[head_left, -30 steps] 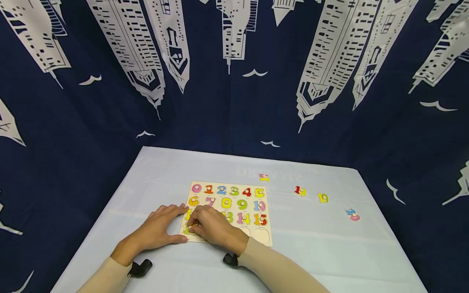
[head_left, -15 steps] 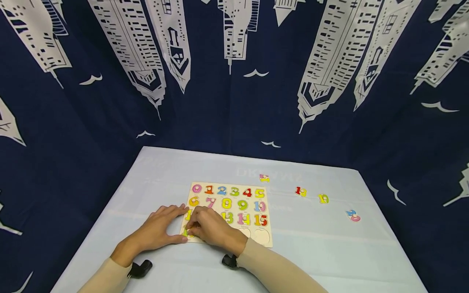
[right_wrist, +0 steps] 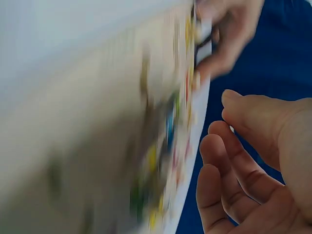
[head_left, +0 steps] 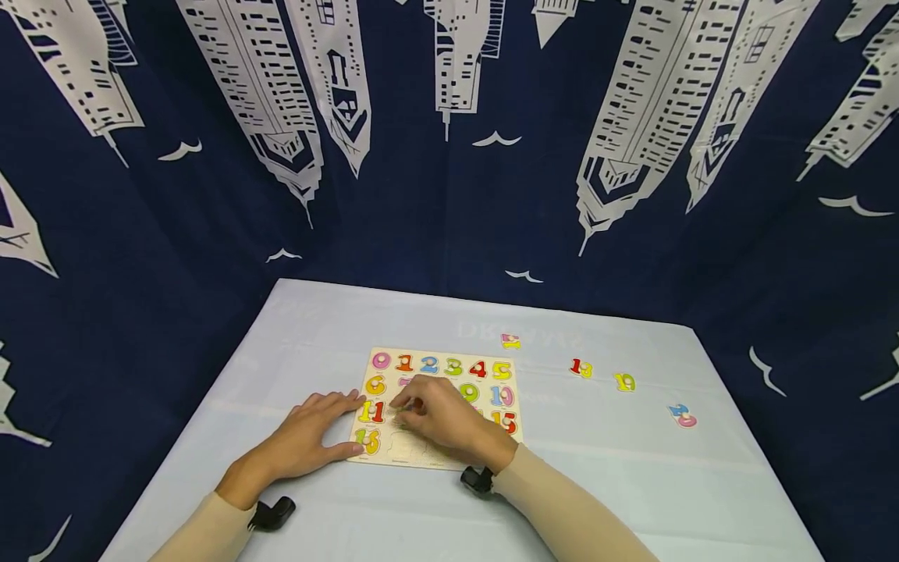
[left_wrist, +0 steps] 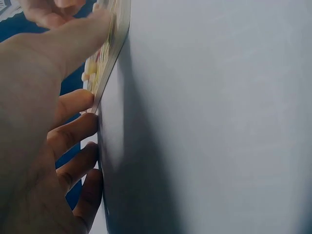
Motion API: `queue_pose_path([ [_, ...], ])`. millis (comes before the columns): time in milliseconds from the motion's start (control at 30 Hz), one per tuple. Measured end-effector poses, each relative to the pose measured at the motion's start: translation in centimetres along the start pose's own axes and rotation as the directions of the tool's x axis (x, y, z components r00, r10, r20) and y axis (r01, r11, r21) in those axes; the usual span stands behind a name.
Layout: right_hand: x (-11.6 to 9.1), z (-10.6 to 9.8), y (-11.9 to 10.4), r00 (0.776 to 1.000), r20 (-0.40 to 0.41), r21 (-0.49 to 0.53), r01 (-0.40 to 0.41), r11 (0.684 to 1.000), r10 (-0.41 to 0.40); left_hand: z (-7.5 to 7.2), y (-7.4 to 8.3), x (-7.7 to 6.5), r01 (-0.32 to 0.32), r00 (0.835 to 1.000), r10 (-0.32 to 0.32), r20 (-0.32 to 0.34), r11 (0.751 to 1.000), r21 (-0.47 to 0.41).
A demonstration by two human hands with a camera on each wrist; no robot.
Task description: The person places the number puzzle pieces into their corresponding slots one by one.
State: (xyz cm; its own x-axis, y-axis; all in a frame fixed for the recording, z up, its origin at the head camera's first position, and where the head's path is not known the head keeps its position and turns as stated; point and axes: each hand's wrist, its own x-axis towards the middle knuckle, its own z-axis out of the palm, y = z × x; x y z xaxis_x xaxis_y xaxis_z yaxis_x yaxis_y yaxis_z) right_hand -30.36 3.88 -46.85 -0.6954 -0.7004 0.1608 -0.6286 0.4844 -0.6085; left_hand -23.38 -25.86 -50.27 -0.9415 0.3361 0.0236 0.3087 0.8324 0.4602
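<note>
A wooden number puzzle board (head_left: 403,449) lies on the table with coloured number pieces set in its rows. My left hand (head_left: 305,437) rests at its left side, thumb and fingertips on the edge; the left wrist view shows the thumb lying over the board's corner. At the lower left, the 16 piece (head_left: 367,441) sits in its slot, beside bare outlined slots. My right hand (head_left: 445,414) hovers above the middle of the board, hiding several numbers. Seen from the right wrist, its fingers (right_wrist: 214,146) are loosely bent, with nothing between them and the thumb.
Several loose number pieces lie right of the board: a pink and yellow one (head_left: 510,341), a red and yellow one (head_left: 580,368), a yellow-green one (head_left: 625,382) and a blue and pink one (head_left: 683,415). A dark blue printed cloth (head_left: 421,218) hangs behind the white table (head_left: 597,484).
My right hand was at the 16 piece at the board's lower left; it has let go and moved up and right. The left hand stays at the board's edge.
</note>
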Motion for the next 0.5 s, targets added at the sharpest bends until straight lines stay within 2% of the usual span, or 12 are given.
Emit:
queue_pose_path([
  [133, -0.5, -3.4, 2.9, 0.993, -0.103, -0.008, -0.065, 0.998, 0.063, 0.1, 0.1, 0.1, 0.016, 1.0, -0.016, 0.001, 1.0, 0.006],
  [267, -1.0, -6.5, 6.4, 0.975, -0.173, -0.017, -0.145, 0.989, 0.14, 0.1, 0.2, 0.1, 0.025, 1.0, -0.025, 0.003, 1.0, 0.002],
  [500, -2.2, -10.7, 12.0, 0.944, -0.218, -0.028, -0.258, 0.966, 0.246, 0.1, 0.3, 0.1, 0.026, 1.0, -0.026, 0.005, 1.0, 0.005],
])
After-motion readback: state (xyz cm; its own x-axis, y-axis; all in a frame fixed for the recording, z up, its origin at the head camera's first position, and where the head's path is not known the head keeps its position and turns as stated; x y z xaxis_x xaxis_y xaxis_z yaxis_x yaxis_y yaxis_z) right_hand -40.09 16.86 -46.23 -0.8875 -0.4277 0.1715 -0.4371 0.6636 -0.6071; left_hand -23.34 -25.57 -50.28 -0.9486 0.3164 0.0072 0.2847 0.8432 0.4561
